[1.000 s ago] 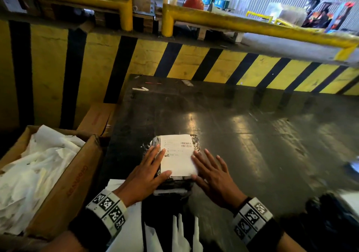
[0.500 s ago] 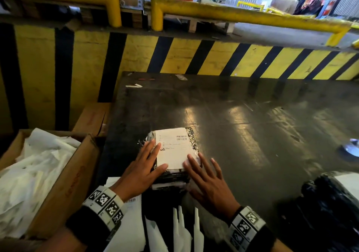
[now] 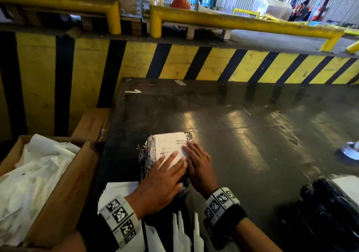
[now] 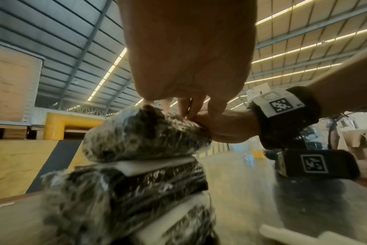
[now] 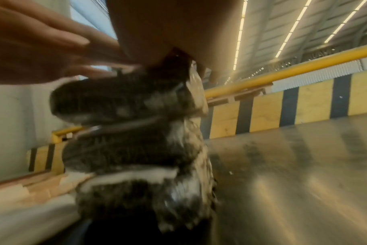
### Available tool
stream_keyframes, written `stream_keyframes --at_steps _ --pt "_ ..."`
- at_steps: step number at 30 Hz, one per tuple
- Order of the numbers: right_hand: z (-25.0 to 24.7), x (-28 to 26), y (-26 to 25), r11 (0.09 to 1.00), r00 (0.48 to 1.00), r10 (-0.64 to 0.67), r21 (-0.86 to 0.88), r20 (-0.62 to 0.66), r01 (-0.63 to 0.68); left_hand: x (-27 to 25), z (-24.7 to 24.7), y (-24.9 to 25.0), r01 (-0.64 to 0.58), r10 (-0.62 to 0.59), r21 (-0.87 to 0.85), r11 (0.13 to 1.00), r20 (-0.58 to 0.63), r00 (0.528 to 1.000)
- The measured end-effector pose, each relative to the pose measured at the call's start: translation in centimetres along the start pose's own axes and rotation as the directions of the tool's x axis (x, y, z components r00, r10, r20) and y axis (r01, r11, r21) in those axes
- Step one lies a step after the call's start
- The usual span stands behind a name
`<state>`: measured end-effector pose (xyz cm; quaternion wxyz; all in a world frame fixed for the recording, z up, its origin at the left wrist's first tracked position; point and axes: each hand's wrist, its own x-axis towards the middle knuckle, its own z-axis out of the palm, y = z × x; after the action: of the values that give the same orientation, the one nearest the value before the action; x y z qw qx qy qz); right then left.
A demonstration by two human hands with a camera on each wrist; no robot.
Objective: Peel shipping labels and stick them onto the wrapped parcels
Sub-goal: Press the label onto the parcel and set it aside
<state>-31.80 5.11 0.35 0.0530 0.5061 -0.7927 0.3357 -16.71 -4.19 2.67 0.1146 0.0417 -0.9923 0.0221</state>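
Labelled parcel (image 3: 150,150) on dark glossy table (image 3: 242,135), striped yellow-black barrier (image 3: 194,63) behind

The label (image 3: 171,145) lies on the parcel (image 3: 145,154), with a box (image 3: 64,193) to its left.

a stack of three wrapped parcels (image 5: 132,140), dark and covered in glossy film, fills the centre of the right wrist view; motion blur softens their edges. the right hand (image 5: 174,29) lies flat on the top parcel (image 5: 124,99), palm down. the left hand (image 5: 38,49) enters from the left, fingers (image 5: 73,39) straight, reaching the same parcel top. white label edges (image 5: 132,175) show between the lower parcels. the dark tabletop (image 5: 293,174) extends right to a yellow-and-black striped barrier (image 5: 283,112) under a yellow rail (image 5: 293,71).
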Motion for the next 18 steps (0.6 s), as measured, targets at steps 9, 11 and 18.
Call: stream_keyframes --at_steps 9,11,18 --pt "0.3 -0.2 0.4 0.997 1.000 0.010 0.073 -0.006 -0.009 -5.0 -0.5 -2.0 0.049 -0.050 0.080 0.996 0.009 0.999" --pt "0.4 -0.2 0.4 0.997 1.000 0.013 0.073 0.009 -0.014 -5.9 -0.9 -3.0 0.084 -0.083 0.025 0.996 -0.040 0.996" --pt "0.9 0.0 0.6 0.992 0.999 0.030 0.126 -0.018 -0.028 -2.3 -2.8 -4.1 0.115 -0.156 -0.273 0.955 -0.133 0.979"
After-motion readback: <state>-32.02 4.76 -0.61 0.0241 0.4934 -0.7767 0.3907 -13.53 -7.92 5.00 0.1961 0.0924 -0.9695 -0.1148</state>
